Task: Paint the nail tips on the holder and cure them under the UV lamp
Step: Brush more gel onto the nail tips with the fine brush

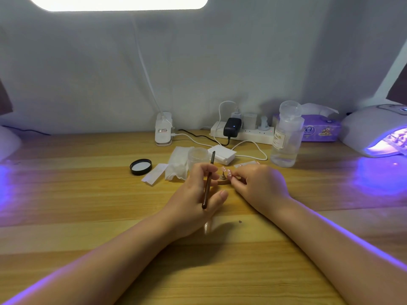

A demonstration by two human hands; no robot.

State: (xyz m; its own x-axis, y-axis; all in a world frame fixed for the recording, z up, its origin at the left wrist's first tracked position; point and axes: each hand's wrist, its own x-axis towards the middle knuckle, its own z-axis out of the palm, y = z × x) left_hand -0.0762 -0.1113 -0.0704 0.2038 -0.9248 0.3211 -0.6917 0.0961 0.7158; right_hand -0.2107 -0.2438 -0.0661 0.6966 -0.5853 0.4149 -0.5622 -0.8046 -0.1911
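I keep the holder at the middle of the wooden table, just beyond my two hands, so the small tips stand right under my eyes and both hands can meet at them. My left hand lies with its heel on the wood, fingers curled round a dark brown brush; I judge that resting it this way is meant to steady the stroke. The brush runs steeply from near to far, with its dark far end pointing up and away toward the small clear jar, not touching a tip at present. My right hand comes in from the right, wrist low on the table, and its fingertips pinch at a pink, white-dotted nail tip on the holder's right end; whether I am holding the tip itself or its post I cannot tell. Another tip stands just left of it on a post. The UV lamp sits at the far right edge, lit violet and open toward me, probably kept within reach for curing. The jar's black lid lies to the left, beside tissue.
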